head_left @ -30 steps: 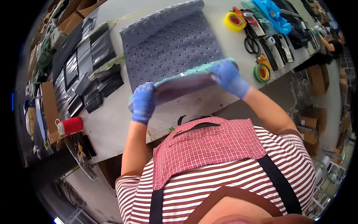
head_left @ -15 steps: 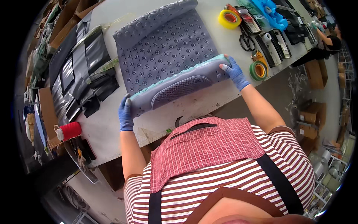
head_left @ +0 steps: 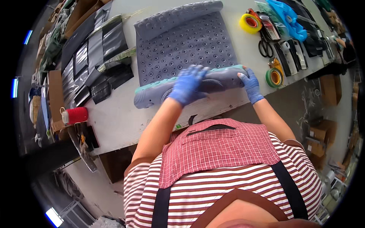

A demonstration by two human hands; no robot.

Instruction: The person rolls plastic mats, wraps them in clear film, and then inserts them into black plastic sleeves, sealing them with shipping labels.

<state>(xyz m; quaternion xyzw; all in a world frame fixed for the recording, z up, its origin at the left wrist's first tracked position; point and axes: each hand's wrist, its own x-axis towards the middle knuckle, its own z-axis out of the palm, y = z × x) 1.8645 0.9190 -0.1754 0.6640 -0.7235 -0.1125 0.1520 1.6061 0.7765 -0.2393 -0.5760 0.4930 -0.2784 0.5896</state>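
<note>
A grey-blue rubber bath mat (head_left: 186,53) with suction cups lies on the table, its far edge curled over and its near part rolled into a tube. Teal bumps line the top of that near roll. My left hand (head_left: 187,85), in a blue glove, rests on the middle of the roll with its fingers stretched out, slightly blurred. It partly covers the oval patch there. At the roll's right end my right hand (head_left: 251,86), also gloved in blue, grips the edge with thumb and fingers.
Black plastic bags (head_left: 99,49) lie left of the mat, with a red twine spool (head_left: 77,114) at the table's left edge. To the right are yellow tape (head_left: 250,23), black scissors (head_left: 265,46), a green tape roll (head_left: 273,78) and blue plastic (head_left: 289,19). Another person (head_left: 346,47) stands far right.
My left hand has left the roll's left end and moved right onto its middle, with the fingers now flat. My right hand still holds the right end. The whole view has shifted slightly.
</note>
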